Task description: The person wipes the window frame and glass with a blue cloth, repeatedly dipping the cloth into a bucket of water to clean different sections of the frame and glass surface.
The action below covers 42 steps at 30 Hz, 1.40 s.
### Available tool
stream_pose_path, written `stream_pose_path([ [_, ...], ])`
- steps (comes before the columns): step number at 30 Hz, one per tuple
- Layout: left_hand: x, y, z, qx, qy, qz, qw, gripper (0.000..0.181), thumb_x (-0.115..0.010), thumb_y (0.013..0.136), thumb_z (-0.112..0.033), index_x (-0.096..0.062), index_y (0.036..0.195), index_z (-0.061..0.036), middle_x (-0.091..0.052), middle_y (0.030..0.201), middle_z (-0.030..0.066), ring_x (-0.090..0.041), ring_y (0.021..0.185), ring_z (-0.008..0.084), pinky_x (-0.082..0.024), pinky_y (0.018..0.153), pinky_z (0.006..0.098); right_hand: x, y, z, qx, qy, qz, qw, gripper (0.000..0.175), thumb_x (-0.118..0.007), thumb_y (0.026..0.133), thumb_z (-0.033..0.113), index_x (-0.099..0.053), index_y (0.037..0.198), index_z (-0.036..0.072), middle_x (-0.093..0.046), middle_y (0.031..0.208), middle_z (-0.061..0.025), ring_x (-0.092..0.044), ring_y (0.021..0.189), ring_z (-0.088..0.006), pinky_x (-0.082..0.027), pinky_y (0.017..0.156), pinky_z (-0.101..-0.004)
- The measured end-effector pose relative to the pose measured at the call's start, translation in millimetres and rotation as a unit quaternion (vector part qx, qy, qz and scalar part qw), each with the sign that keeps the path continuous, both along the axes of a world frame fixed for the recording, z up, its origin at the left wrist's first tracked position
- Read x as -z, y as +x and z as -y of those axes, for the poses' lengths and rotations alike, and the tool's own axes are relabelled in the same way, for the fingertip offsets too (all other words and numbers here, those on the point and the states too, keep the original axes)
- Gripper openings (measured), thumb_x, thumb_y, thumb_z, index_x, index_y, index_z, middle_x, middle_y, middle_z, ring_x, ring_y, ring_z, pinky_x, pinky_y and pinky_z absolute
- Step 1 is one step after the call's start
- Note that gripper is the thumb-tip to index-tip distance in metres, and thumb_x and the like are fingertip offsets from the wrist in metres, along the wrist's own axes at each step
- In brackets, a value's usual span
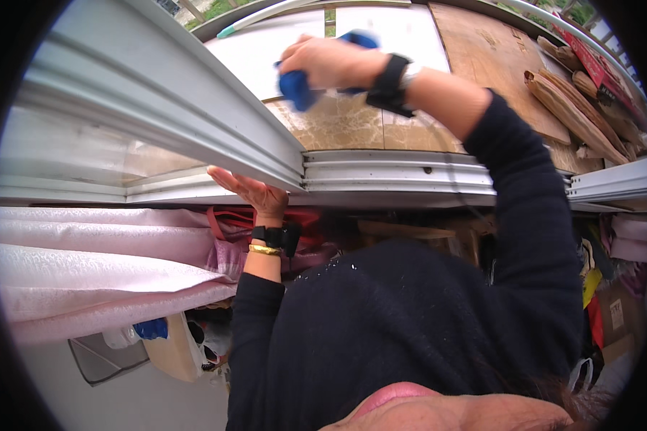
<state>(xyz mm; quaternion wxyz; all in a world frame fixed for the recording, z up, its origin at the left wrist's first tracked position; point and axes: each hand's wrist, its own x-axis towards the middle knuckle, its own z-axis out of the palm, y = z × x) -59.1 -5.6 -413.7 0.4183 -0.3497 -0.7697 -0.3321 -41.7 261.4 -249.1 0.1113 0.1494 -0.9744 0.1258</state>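
Note:
My right hand (329, 62) reaches out through the window opening, shut on a blue cloth (296, 89). Hand and cloth are blurred, and part of the cloth hangs out on either side of the fist. Below them lies a sill of brown marbled tile (339, 124). My left hand (256, 194) is flat with its fingers extended, at the lower inner side of a white sliding window sash (194, 118); it holds nothing. Whether its palm presses on the sash is hard to tell. The white window track (393, 171) runs across in front of my body.
Pink curtains (113, 269) hang at the left. Outside lie white panels (393, 37), a wooden board (485, 54) and dry brown husks (571, 108) at the right. A pale pipe (264, 16) crosses the top. Another white frame part (614, 180) stands at the right.

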Motion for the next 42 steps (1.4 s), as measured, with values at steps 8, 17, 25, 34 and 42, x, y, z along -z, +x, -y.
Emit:
stream_pose_path([
  [8, -2, -4, 0, 0.005, 0.003, -0.046, 0.999, 0.066, -0.030, 0.101, -0.044, -0.010, 0.155, -0.0113, 0.001, 0.160, 0.0192, -0.001, 0.147, 0.0396, -0.002, 0.115, 0.0594, 78, 31, 8, -0.224, -0.082, -0.070, 0.969, 0.035, -0.053, 0.084, 0.003, -0.065, 0.116, 0.013, -0.065, 0.118, -0.0123, -0.058, 0.110, -0.0316, -0.049, 0.094, -0.0379],
  [17, -7, 0, -3, -0.003, 0.001, -0.055, 0.998, 0.068, -0.027, 0.102, -0.046, -0.007, 0.154, -0.0084, 0.002, 0.160, 0.0210, 0.000, 0.147, 0.0395, -0.001, 0.116, 0.0572, 18, 156, 26, 0.130, -0.115, -0.110, 0.979, 0.042, -0.065, 0.068, -0.003, -0.069, 0.107, 0.013, -0.065, 0.110, -0.0112, -0.059, 0.102, -0.0311, -0.049, 0.091, -0.0402],
  [25, -4, 3, -4, 0.003, 0.019, -0.030, 0.999, 0.070, -0.027, 0.102, -0.051, -0.007, 0.155, -0.0093, 0.002, 0.160, 0.0214, 0.000, 0.147, 0.0405, -0.001, 0.116, 0.0574, 96, 110, 124, 0.147, -0.011, -0.159, 0.976, 0.018, -0.061, 0.071, 0.011, -0.070, 0.087, 0.008, -0.061, 0.101, -0.0091, -0.054, 0.101, -0.0283, -0.044, 0.083, -0.0434],
  [34, -6, 6, 11, 0.048, -0.029, -0.013, 0.998, 0.068, -0.037, 0.101, -0.040, -0.007, 0.155, -0.0119, 0.004, 0.161, 0.0185, 0.003, 0.148, 0.0379, -0.002, 0.117, 0.0556, 38, 170, 72, 0.130, 0.054, 0.028, 0.990, 0.013, -0.062, 0.072, 0.013, -0.072, 0.080, 0.010, -0.063, 0.098, -0.0117, -0.057, 0.100, -0.0297, -0.049, 0.083, -0.0420],
  [42, -16, 23, 31, 0.093, -0.064, 0.067, 0.991, 0.079, -0.058, 0.088, -0.011, -0.016, 0.155, -0.0149, -0.002, 0.160, 0.0211, -0.002, 0.147, 0.0414, -0.010, 0.116, 0.0581, 64, 110, 125, 0.137, -0.097, -0.305, 0.938, 0.048, -0.057, 0.071, -0.004, -0.065, 0.116, 0.011, -0.060, 0.117, -0.0157, -0.053, 0.106, -0.0368, -0.047, 0.091, -0.0419],
])
